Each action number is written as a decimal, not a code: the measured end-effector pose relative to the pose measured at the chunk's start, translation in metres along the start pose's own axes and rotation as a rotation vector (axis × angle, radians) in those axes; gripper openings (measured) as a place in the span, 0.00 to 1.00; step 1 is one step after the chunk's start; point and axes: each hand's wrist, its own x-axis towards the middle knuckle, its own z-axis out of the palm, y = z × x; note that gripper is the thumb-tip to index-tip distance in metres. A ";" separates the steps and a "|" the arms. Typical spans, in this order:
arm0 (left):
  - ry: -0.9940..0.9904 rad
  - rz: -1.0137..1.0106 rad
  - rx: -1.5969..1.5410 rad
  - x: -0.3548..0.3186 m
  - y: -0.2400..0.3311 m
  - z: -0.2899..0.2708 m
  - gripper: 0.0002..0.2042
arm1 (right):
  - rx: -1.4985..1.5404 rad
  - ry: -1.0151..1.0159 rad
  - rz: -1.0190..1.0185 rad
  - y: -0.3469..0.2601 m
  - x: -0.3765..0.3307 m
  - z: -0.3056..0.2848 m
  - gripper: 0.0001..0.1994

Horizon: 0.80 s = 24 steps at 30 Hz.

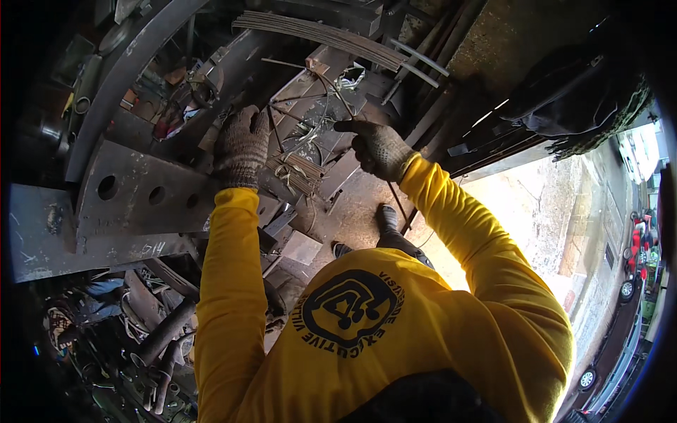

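Both hands wear brown knitted work gloves. My left hand [243, 146] is at the far end of a drilled steel plate [144, 197], beside a frame of thin metal rods [314, 113]. Its fingertips are hidden beyond the back of the glove, so I cannot make out its grip. To the right of that frame, my right hand [382, 149] is closed with the index finger reaching left. A thin dark rod [399, 204] comes out below this fist and slants toward my legs; it appears to be held there. A bundle of short rods [296, 173] lies between the hands.
Long curved bars [317, 37] lie stacked at the far side. A curved steel band [116, 92] and scattered scrap crowd the left. Pipes [166, 335] fill the lower left. My shoe [386, 217] stands on the floor. Dark cloth [564, 99] is at upper right; parked vehicles [624, 303] are beyond.
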 end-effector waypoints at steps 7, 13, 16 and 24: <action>0.029 0.032 -0.013 0.000 -0.001 -0.001 0.18 | 0.201 0.088 0.118 -0.018 0.013 0.006 0.19; 0.081 0.040 -0.020 -0.003 0.002 0.004 0.16 | 0.579 0.157 0.102 0.009 0.031 0.020 0.28; 0.073 0.045 -0.064 -0.003 0.004 0.007 0.17 | 0.815 0.326 0.047 0.024 0.045 0.048 0.35; 0.123 0.138 -0.042 -0.002 -0.003 0.007 0.18 | 0.450 0.453 -0.074 0.037 0.076 0.090 0.19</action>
